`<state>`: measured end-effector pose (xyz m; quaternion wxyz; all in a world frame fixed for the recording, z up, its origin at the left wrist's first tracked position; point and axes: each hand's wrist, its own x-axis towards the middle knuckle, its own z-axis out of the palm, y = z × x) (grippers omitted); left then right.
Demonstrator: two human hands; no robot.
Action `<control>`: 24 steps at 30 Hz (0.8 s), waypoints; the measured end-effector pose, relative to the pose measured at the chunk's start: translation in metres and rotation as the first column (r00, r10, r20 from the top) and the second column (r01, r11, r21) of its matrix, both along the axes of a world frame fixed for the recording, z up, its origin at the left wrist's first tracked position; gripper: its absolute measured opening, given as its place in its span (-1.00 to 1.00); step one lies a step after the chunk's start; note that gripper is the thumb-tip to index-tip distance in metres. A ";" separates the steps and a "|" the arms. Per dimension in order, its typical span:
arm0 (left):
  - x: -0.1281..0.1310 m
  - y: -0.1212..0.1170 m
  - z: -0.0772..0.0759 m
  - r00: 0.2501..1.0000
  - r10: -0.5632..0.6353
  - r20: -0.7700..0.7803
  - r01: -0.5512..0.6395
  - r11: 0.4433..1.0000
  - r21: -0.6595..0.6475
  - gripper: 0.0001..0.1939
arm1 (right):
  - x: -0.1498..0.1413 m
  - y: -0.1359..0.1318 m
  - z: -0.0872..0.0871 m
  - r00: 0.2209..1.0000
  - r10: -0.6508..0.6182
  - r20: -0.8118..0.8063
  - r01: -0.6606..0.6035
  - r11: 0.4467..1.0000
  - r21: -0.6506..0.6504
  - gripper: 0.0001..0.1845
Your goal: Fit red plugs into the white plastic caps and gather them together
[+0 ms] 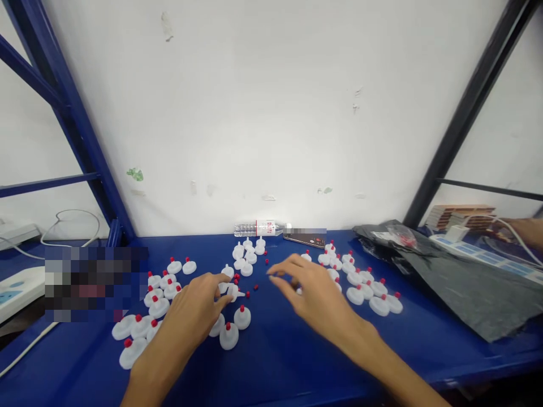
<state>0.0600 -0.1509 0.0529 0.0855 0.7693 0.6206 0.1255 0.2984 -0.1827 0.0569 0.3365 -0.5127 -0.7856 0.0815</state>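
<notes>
My left hand (pixel 197 299) pinches a white funnel-shaped nozzle cap (pixel 233 290) between thumb and index finger. Its spout is tilted to the right, near a small red tip cap (pixel 248 294) on the table. My right hand (pixel 305 285) hovers to the right of the loose red tip caps, thumb and index tips close but slightly apart, with nothing visible between them. Another red tip cap (pixel 255 287) lies between the hands. Beyond them stand several white nozzle caps (pixel 246 269) with bare spouts. Nearer to me, a nozzle cap (pixel 229 338) wears a red tip.
Red-tipped nozzle caps cluster at left (pixel 158 307) and right (pixel 379 305) on the blue table (pixel 280 362). A water bottle (pixel 265 228) and a phone (pixel 304 240) lie by the wall. A black plastic bag (pixel 458 294) and a power strip (pixel 483 260) are at right, near another person's hand (pixel 520 232).
</notes>
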 end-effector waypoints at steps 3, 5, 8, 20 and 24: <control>0.002 -0.001 0.000 1.000 -0.014 0.003 0.014 1.000 -0.009 -0.67 | -0.025 0.022 -0.004 0.966 0.085 0.245 -0.060 0.992 -0.107 -0.73; 0.003 -0.001 0.000 1.000 -0.022 0.006 0.022 1.000 -0.007 -0.69 | -0.033 0.030 -0.009 0.939 0.127 0.320 -0.080 0.984 -0.157 -0.73; 0.005 -0.002 0.001 1.000 -0.005 0.009 0.005 0.999 0.034 -0.70 | -0.039 0.033 -0.018 0.929 0.164 0.332 -0.111 0.979 -0.172 -0.82; 0.004 -0.011 0.021 0.975 -0.037 0.219 -0.004 0.983 0.185 -0.63 | -0.008 0.019 0.001 0.994 0.047 -0.095 -0.061 0.988 -0.143 -0.91; 0.014 -0.017 0.021 0.896 -0.121 0.426 0.035 0.978 0.205 -0.61 | 0.021 -0.012 0.009 0.928 -0.113 -0.354 0.070 0.989 -0.132 -0.80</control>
